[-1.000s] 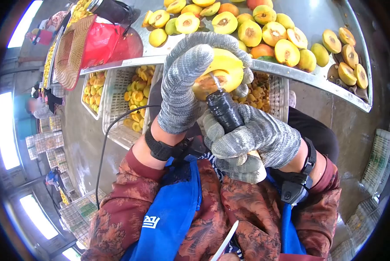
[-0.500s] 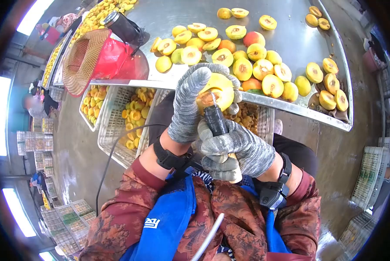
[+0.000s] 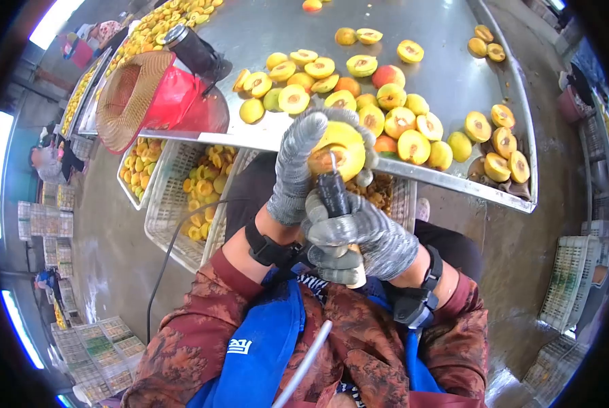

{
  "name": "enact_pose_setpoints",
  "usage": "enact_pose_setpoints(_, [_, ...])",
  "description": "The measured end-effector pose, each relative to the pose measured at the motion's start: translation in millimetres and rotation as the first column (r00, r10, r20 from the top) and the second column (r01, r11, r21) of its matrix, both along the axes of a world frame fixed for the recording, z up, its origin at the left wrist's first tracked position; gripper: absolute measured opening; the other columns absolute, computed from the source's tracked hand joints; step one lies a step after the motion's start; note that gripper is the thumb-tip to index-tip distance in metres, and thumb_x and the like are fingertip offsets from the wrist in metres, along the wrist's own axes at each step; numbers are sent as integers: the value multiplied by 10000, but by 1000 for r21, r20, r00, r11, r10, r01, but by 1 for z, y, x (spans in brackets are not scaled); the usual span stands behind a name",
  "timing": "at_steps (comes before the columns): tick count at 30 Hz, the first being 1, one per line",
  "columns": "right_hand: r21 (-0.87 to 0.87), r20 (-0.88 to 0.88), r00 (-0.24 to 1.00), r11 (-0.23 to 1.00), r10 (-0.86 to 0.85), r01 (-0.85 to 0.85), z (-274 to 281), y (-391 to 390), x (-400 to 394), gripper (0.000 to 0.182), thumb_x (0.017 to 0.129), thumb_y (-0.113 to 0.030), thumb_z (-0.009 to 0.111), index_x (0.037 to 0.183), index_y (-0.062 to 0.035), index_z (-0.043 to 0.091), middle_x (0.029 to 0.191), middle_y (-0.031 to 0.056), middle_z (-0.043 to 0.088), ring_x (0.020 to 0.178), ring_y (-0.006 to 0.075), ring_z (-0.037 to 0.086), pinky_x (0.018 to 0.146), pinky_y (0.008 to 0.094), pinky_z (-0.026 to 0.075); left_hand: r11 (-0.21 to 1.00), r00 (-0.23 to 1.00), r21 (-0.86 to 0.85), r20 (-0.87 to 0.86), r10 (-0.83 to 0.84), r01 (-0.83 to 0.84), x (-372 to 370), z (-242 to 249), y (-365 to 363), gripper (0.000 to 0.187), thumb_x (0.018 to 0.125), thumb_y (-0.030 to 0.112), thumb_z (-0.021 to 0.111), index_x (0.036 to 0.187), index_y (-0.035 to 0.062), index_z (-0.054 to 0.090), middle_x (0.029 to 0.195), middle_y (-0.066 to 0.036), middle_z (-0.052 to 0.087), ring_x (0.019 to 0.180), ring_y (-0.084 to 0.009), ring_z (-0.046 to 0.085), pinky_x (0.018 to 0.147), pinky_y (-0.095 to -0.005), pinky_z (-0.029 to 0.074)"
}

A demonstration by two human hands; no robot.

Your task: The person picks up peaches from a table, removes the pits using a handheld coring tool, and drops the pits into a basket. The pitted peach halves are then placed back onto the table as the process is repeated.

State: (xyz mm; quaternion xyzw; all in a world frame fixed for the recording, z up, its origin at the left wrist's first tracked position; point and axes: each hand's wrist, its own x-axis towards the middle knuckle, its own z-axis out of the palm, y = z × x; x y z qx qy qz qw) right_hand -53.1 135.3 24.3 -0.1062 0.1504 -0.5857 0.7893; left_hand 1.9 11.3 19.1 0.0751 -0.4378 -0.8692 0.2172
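Observation:
My left hand [image 3: 296, 163], in a grey knit glove, is wrapped round a halved yellow peach [image 3: 345, 141], its cut face towards me. A pitting knife [image 3: 332, 194] with a black-wrapped, pale-ended handle is gripped in my right hand [image 3: 369, 238], also gloved. Its thin metal tip touches the reddish centre of the peach half. Beyond my hands, several peach halves [image 3: 413, 147] lie on the metal table [image 3: 277, 30], most of them cut side up.
A straw hat [image 3: 131, 102], a red bag [image 3: 175, 98] and a black flask [image 3: 192, 51] sit at the table's left. Crates of peach pieces [image 3: 175, 217] stand under its near edge. A dark cable [image 3: 162, 279] hangs left of me. More crates [image 3: 569, 282] stand at right.
The view has shifted slightly, so the table and fruit appear a little further left. Both hands keep their grips, and the knife tip is still at the centre of the peach half.

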Motion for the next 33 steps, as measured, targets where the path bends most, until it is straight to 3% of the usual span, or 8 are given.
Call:
enact_pose_setpoints(7, [-2, -612, 790, 1000, -23, 27, -1, -3, -10, 242, 754, -156, 636, 914, -26, 510, 694, 8, 509, 601, 77, 493, 559, 219, 431, 989, 993, -126, 82, 87, -76, 5, 1, -10, 345, 828, 303, 508, 958, -15, 540, 821, -140, 598, 703, -203, 608, 637, -301, 516])
enact_pose_setpoints(12, [-59, -724, 675, 987, -146, 150, -11, -8, -1, 370, 736, -95, 643, 1055, -3, 480, 783, 35, 533, 687, 99, 514, 643, 246, 450, 987, 990, -137, 101, 98, -83, 16, 7, -12, 293, 821, 252, 533, 946, -12, 556, 828, -132, 606, 737, -184, 611, 681, -284, 513])
enact_pose_setpoints(14, [-247, -962, 68, 951, -263, 186, -18, -10, 1, 479, 732, -89, 634, 1144, 18, 414, 804, 66, 547, 694, 149, 546, 660, 280, 461, 963, 978, -200, 75, 197, -178, 15, 4, -10, 267, 815, 226, 555, 938, -10, 562, 838, -122, 607, 762, -176, 609, 715, -279, 502])
enact_pose_setpoints(20, [-156, -949, -298, 977, -106, 147, -22, -20, -7, 471, 740, -51, 536, 1171, 21, 360, 826, 217, 557, 770, 369, 566, 638, 401, 462, 906, 947, -336, 100, 304, -256, 14, -15, -18, 291, 805, 188, 548, 1018, -10, 536, 904, -132, 601, 812, -218, 597, 751, -322, 490])
enact_pose_setpoints(22, [-288, -678, -718, 955, -158, 63, -40, -24, -10, 299, 767, -134, 513, 1034, -10, 463, 793, 165, 576, 669, 252, 606, 528, 368, 474, 160, 874, -887, -369, 316, -433, 15, -32, -28, 392, 734, 21, 589, 1112, 47, 490, 1009, -139, 570, 859, -227, 588, 777, -325, 482])
enact_pose_setpoints(26, [-348, -442, -880, 938, -175, -12, -44, -29, -17, 129, 778, -130, 492, 888, -63, 497, 728, 94, 533, 640, 224, 581, 509, 352, 467, 23, 937, -988, -135, 323, -150, 34, -30, -34, 539, 660, -46, 613, 1157, 92, 457, 1091, -131, 538, 979, -273, 540, 851, -351, 443])
enact_pose_setpoints(30, [-346, -330, -915, 932, -231, -111, -29, -25, -14, 125, 758, -127, 499, 872, -75, 496, 719, 87, 528, 640, 225, 572, 506, 357, 455, 253, 976, -962, -45, 212, -99, 49, -21, -37, 384, 719, 24, 608, 1088, 54, 504, 1015, -111, 579, 969, -258, 546, 840, -341, 438])
enact_pose_setpoints(33, [-383, -311, -916, 916, -253, -123, -30, -24, -14, 135, 745, -115, 507, 879, -106, 497, 713, 84, 533, 639, 224, 576, 494, 352, 454, 782, 892, -618, 307, 333, -79, 71, -13, -52, 324, 847, 258, 526, 1038, -4, 527, 933, -89, 585, 883, -183, 580, 757, -330, 492])
